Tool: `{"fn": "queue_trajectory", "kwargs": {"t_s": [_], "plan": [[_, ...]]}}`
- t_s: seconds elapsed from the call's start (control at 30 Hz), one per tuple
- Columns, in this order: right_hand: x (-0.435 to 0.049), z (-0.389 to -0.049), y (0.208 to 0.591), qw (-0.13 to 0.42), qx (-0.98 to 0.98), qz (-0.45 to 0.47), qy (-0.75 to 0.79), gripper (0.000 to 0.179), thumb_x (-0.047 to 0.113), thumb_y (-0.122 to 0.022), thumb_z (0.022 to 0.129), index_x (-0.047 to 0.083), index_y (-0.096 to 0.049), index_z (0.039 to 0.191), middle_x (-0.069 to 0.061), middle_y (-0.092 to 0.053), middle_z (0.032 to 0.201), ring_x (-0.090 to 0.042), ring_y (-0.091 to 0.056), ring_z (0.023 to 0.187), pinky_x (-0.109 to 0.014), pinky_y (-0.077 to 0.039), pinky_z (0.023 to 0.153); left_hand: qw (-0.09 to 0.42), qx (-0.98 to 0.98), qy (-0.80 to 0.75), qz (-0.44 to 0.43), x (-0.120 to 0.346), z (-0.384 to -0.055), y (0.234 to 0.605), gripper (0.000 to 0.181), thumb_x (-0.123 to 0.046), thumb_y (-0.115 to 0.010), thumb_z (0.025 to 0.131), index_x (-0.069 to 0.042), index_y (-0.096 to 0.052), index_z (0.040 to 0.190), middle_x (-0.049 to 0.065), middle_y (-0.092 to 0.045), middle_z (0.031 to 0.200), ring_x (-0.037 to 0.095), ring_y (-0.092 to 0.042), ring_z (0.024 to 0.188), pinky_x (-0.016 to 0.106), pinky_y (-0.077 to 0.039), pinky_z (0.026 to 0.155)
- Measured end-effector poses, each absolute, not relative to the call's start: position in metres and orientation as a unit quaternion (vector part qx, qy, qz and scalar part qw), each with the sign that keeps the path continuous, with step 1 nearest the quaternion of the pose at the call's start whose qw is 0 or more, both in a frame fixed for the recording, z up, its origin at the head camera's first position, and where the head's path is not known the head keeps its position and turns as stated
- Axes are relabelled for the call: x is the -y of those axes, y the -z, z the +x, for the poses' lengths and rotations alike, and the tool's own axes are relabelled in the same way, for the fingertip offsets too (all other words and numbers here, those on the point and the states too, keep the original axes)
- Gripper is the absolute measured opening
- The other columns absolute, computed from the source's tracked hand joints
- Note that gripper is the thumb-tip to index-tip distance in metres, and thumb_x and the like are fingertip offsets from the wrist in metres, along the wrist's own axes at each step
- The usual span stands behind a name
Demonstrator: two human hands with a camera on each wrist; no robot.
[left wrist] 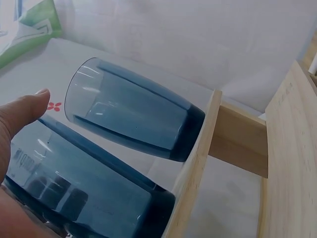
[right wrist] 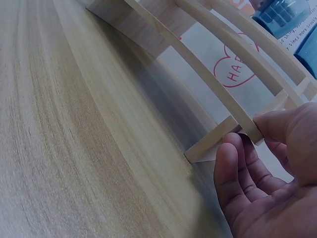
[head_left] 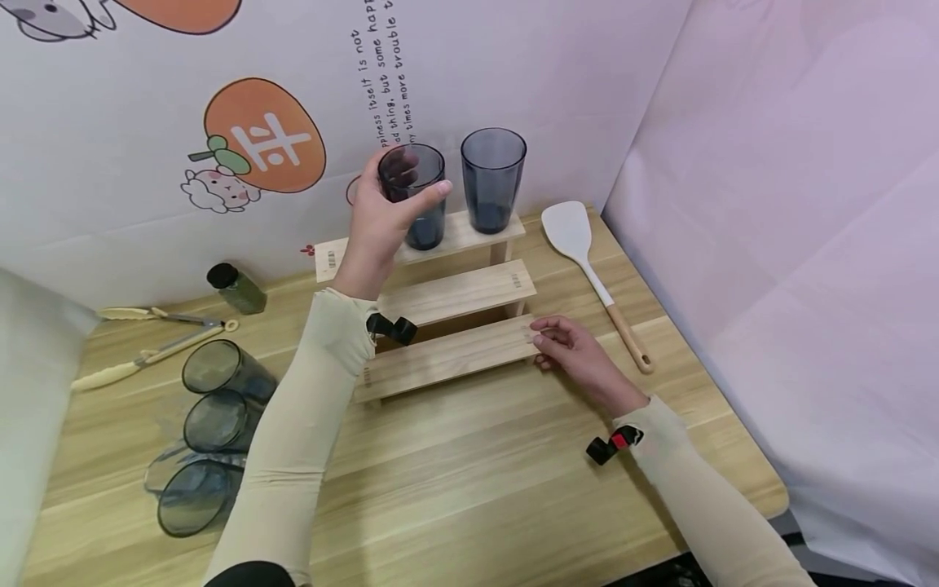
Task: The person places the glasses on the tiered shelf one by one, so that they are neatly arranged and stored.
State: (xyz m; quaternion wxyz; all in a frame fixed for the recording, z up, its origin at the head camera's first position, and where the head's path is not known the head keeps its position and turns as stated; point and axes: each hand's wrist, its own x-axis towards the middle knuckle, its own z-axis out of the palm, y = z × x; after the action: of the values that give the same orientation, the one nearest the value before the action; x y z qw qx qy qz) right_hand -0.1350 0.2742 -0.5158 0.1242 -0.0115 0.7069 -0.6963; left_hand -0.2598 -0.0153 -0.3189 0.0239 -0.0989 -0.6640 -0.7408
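Note:
My left hand (head_left: 377, 232) grips a blue-grey drinking glass (head_left: 426, 232), thumb on the near side and fingers behind it. That glass is upright, its base at the top step of a three-step wooden rack (head_left: 447, 359). Beside it on the same step stands a matching glass (head_left: 493, 183); the left wrist view shows the held tumbler and this second glass (left wrist: 133, 111) side by side. My right hand (head_left: 583, 359) pinches the right end of the lowest step, thumb above and fingers curled below, as the right wrist view shows at the board's end (right wrist: 250, 130).
Several more blue-grey glasses (head_left: 220, 420) are at the left, partly behind my left sleeve. Past them lie tongs (head_left: 172, 346) and a jar with a black lid (head_left: 238, 289). A white spatula with a wooden handle (head_left: 575, 236) lies right of the rack. White walls close off the table's back.

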Motion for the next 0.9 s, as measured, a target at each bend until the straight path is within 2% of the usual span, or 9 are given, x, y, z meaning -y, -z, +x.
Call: {"fn": "queue_trajectory", "kwargs": {"t_s": [0.27,0.43,0.57,0.77,0.9], "plan": [[-0.27,-0.135,0.513,0.127,-0.71,-0.008,0.693,0.034,0.013,-0.062,0.103,-0.004,-0.054,0.132,-0.02,-0.062,0.111,-0.026,-0.067,0.086,-0.034,-0.057,0.074,0.028,0.678,0.728,-0.099,0.027,-0.253,0.32,0.097,-0.018,-0.09,0.078,-0.017,-0.032,0.156,-0.002,-0.05,0.143,0.015,-0.045,0.13,0.023,-0.04,0.103],[-0.268,-0.134,0.511,0.13,-0.708,-0.004,0.694,0.035,0.014,-0.062,0.103,-0.003,-0.054,0.133,-0.02,-0.062,0.112,-0.027,-0.066,0.087,-0.035,-0.057,0.076,0.062,0.708,0.698,-0.086,0.045,-0.239,0.324,0.099,-0.027,-0.09,0.08,-0.02,-0.03,0.158,-0.003,-0.046,0.149,0.009,-0.041,0.135,0.023,-0.031,0.111],[-0.269,-0.133,0.51,0.127,-0.712,-0.001,0.69,0.035,0.015,-0.063,0.103,-0.002,-0.054,0.133,-0.021,-0.062,0.114,-0.028,-0.066,0.087,-0.036,-0.058,0.077,0.099,0.718,0.685,-0.078,0.066,-0.217,0.333,0.089,-0.03,-0.087,0.083,-0.02,-0.035,0.154,-0.002,-0.046,0.149,0.012,-0.04,0.136,0.03,-0.03,0.114],[-0.268,-0.131,0.509,0.125,-0.714,0.009,0.689,0.037,0.017,-0.063,0.103,-0.001,-0.053,0.134,-0.02,-0.061,0.116,-0.026,-0.067,0.087,-0.035,-0.058,0.077,0.157,0.734,0.658,-0.047,0.109,-0.18,0.352,0.066,-0.029,-0.08,0.09,-0.012,-0.048,0.145,0.004,-0.051,0.142,0.016,-0.044,0.131,0.037,-0.032,0.112],[-0.266,-0.131,0.508,0.126,-0.713,0.012,0.69,0.038,0.016,-0.063,0.103,-0.002,-0.053,0.134,-0.019,-0.061,0.116,-0.026,-0.067,0.087,-0.035,-0.057,0.078,0.183,0.793,0.581,0.016,0.147,-0.156,0.366,0.064,-0.036,-0.077,0.092,-0.011,-0.049,0.145,0.007,-0.048,0.144,0.018,-0.041,0.132,0.037,-0.03,0.112]]}}
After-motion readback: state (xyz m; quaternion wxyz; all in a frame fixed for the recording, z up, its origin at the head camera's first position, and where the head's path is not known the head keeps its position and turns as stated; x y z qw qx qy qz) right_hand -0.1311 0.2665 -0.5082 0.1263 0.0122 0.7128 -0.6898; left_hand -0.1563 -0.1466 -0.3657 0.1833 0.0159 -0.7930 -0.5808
